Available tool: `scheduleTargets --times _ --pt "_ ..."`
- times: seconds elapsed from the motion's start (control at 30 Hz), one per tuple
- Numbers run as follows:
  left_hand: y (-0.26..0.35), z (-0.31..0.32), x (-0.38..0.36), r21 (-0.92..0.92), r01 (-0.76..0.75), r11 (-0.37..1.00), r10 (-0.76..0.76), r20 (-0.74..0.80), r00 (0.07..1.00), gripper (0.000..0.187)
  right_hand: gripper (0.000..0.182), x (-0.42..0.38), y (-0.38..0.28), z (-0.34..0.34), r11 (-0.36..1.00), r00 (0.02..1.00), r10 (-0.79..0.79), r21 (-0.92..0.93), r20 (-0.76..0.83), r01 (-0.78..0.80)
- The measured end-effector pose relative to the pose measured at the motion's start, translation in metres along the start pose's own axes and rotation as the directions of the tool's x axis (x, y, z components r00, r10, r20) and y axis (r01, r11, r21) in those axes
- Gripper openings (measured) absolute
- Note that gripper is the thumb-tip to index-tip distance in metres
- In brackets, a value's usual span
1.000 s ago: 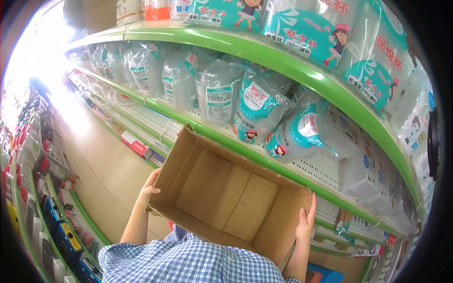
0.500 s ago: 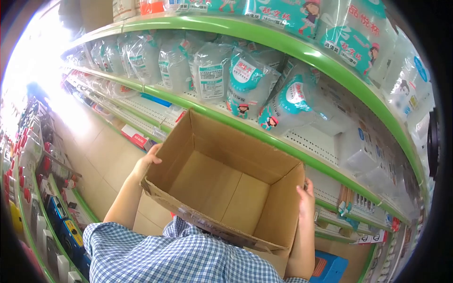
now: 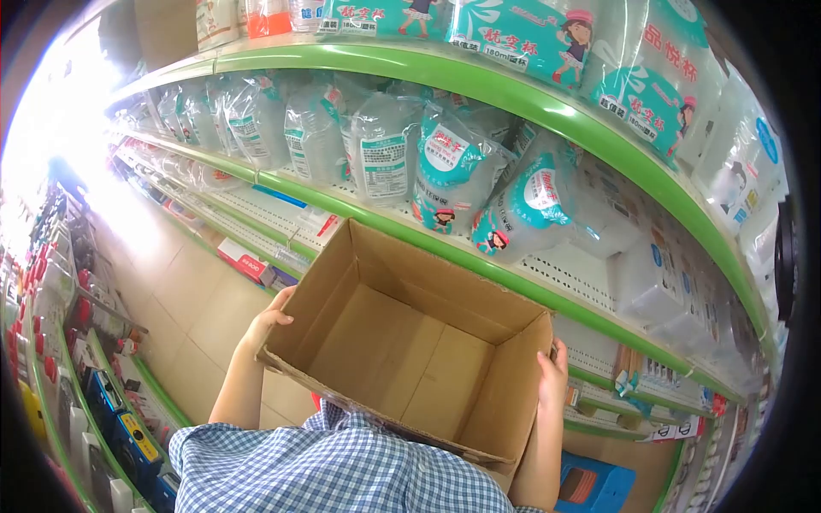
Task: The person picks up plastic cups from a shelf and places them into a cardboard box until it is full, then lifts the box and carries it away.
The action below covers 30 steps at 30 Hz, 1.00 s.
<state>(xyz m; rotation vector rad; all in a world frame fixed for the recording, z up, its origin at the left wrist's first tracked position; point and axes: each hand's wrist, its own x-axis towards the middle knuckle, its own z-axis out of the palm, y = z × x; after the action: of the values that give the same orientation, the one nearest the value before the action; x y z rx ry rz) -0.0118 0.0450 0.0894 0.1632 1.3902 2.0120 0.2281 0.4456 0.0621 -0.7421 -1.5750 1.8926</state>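
Note:
I hold an open, empty cardboard box (image 3: pixel 402 359) at chest height in front of a green shop shelf (image 3: pixel 479 261). My left hand (image 3: pixel 267 325) grips the box's left wall from outside. My right hand (image 3: pixel 552 376) clasps its right wall, fingers over the edge. Bags of clear plastic cups (image 3: pixel 445 175) with teal labels lie on the shelf just beyond the box's far rim. My checked blue shirt (image 3: pixel 333 470) shows below the box.
More cup bags (image 3: pixel 547 38) fill the upper shelf. A lower shelf (image 3: pixel 256 214) holds few goods, with a red box (image 3: pixel 242 259) below it. The tiled aisle floor (image 3: pixel 184 299) runs left; another shelf (image 3: pixel 77 376) with small items lines the left side. A blue crate (image 3: pixel 590 483) sits low right.
The box has tilted and shifted slightly against the shelf over the second; both hands have kept their grip on its sides throughout.

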Motion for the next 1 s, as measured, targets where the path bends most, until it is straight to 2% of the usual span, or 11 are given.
scheduleTargets --times 0.1,0.2,0.3,0.4,0.47,0.57,0.67,0.77,0.87,0.9,1.0 --pt "-0.004 0.000 -0.003 -0.015 -0.017 1.000 0.017 -0.018 1.000 0.071 0.054 -0.006 -0.001 -0.001 1.000 1.000 0.018 0.002 0.021 -0.018" --pt "-0.005 0.005 -0.005 -0.033 -0.035 0.999 0.034 -0.016 0.999 0.071 0.065 -0.023 -0.006 -0.002 0.994 0.987 -0.105 0.022 0.126 0.103" --pt "-0.009 0.002 -0.002 -0.046 -0.054 0.997 0.054 0.008 0.998 0.069 0.070 -0.024 0.030 -0.020 0.962 0.980 -0.108 0.265 0.166 0.061" --pt "-0.011 -0.002 -0.002 -0.037 -0.104 0.994 0.105 0.009 0.994 0.064 0.071 -0.026 0.026 -0.009 0.925 0.978 -0.111 0.377 0.174 0.038" --pt "-0.021 -0.021 0.004 -0.048 -0.169 0.984 0.170 0.017 0.985 0.059 0.072 -0.021 0.018 0.001 0.950 0.974 -0.129 0.305 0.185 0.068" --pt "-0.027 -0.034 0.004 0.060 -0.269 0.961 0.275 -0.146 0.950 0.055 0.074 -0.018 0.000 0.018 0.969 0.972 -0.138 0.231 0.188 0.093" --pt "-0.021 -0.022 -0.017 -0.054 -0.276 0.960 0.265 -0.152 0.952 0.054 0.077 -0.017 -0.001 0.018 0.974 0.977 -0.138 0.203 0.165 0.104" --pt "-0.023 -0.018 -0.030 -0.045 -0.354 0.934 0.347 -0.110 0.931 0.052 0.080 -0.011 0.019 -0.003 0.982 0.976 -0.145 0.145 0.163 0.122" --pt "-0.034 -0.014 -0.028 0.082 -0.386 0.919 0.394 -0.179 0.902 0.050 0.084 -0.004 0.028 -0.014 0.987 0.973 -0.146 0.095 0.178 0.130" --pt "-0.034 -0.011 -0.027 0.049 -0.420 0.906 0.420 -0.216 0.881 0.049 0.085 -0.003 0.029 -0.015 0.988 0.973 -0.144 0.083 0.182 0.131" --pt "-0.035 -0.008 -0.022 -0.009 -0.510 0.860 0.477 -0.335 0.812 0.044 0.087 -0.003 0.035 -0.004 0.959 0.974 -0.194 0.232 0.120 0.163"
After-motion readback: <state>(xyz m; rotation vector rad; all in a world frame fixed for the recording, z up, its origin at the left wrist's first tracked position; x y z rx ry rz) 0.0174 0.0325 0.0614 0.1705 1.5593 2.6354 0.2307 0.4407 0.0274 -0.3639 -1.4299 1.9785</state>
